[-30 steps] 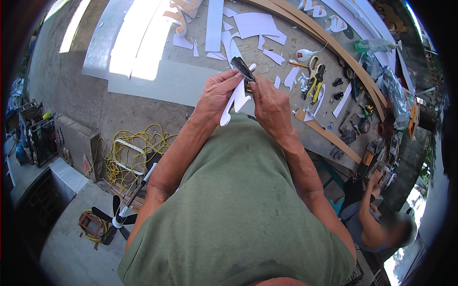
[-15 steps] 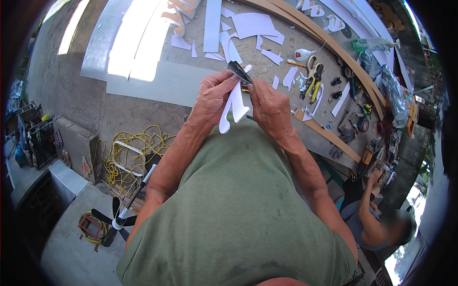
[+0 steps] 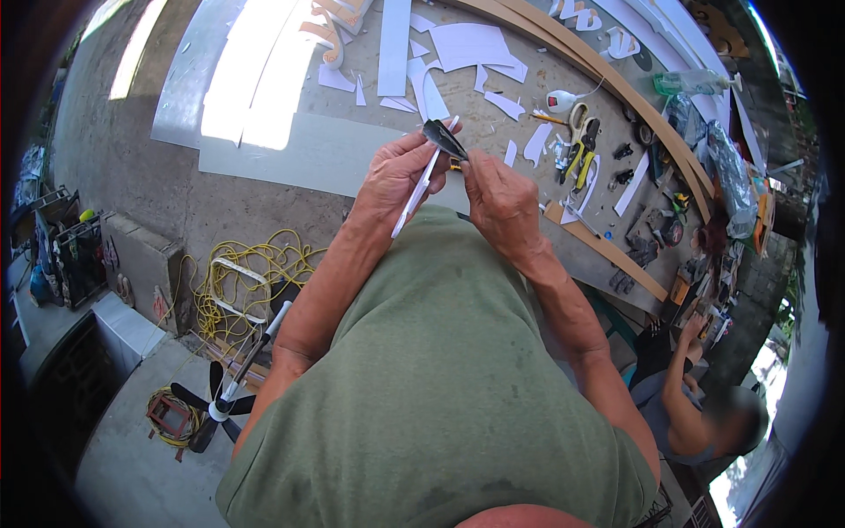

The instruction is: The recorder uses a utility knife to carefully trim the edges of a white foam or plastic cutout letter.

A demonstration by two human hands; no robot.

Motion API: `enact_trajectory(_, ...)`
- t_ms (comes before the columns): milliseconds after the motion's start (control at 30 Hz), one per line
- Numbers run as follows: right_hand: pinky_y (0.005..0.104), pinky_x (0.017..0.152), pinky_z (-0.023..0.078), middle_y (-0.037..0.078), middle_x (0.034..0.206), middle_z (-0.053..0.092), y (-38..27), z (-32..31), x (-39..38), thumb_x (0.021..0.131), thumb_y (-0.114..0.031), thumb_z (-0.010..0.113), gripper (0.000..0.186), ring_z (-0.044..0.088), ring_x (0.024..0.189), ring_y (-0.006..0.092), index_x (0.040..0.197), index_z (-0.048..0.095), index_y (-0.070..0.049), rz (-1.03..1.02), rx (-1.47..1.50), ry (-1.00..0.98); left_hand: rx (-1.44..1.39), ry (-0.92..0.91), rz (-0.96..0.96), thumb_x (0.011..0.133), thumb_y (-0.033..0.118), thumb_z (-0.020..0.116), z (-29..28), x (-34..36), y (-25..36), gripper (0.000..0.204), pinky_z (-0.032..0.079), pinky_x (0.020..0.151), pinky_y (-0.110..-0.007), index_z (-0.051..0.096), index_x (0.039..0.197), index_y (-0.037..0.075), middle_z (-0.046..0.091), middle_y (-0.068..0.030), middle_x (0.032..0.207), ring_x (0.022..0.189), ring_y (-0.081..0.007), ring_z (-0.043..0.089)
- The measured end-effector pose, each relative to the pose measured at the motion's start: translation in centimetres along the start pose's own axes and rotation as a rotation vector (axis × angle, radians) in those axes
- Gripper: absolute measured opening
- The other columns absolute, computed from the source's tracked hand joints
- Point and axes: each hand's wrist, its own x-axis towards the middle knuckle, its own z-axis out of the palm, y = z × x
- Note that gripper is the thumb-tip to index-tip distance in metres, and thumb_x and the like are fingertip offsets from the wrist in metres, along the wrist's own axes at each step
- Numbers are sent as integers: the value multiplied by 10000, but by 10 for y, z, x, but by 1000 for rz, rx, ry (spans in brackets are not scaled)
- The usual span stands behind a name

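Left hand [image 3: 394, 173] clamps a thin white piece [image 3: 419, 189], nearly edge-on to my remote view, by the littered table [image 3: 458, 97]; the right hand [image 3: 503, 195] pinches a dark strip [image 3: 444, 140] across the piece's upper end (whether they touch, I cannot tell from here).

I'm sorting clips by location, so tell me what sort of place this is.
Probably a small craft or fabrication workshop: the grey worktable is scattered with cut white pieces, and yellow-handled cutters lie among them.
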Motion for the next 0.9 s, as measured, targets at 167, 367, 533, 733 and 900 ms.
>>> enact_trajectory(167,397,514,464,140,773,608,-2,-1,3,882,-59,668,194,616,631,305,1054,605,5,-13,12,-13,-14,0,-45,967,73,590,-3,2,1,339,447,582,-208,576,1285,-41,640,-105,1257,839,-88,616)
enact_trajectory(367,374,526,469,98,713,546,-2,-3,7,886,-68,644,118,605,627,256,956,558,-27,-22,-27,-64,2,52,-19,961,87,604,-1,-1,-4,363,450,583,-213,566,1291,-59,674,-82,1037,771,-77,582)
enact_trajectory(533,378,529,471,102,707,539,-9,0,-1,880,-52,643,104,603,627,263,909,546,-27,-28,194,7,49,104,7,947,93,629,-5,-3,-2,319,460,523,-224,628,1245,-21,661,-72,822,598,-101,563)
enact_trajectory(733,379,533,473,101,713,544,-4,-1,2,876,-49,643,104,601,630,270,939,569,-15,1,25,-68,98,127,19,967,90,603,-3,-4,-6,330,463,594,-215,600,1272,-34,657,-32,890,699,-70,556)
enact_trajectory(900,391,544,472,111,728,561,5,1,8,884,-65,639,133,611,643,280,993,583,-13,3,-36,-74,110,90,32,970,102,604,-7,-2,-7,325,469,594,-214,609,1276,-8,657,-26,893,721,-71,558)
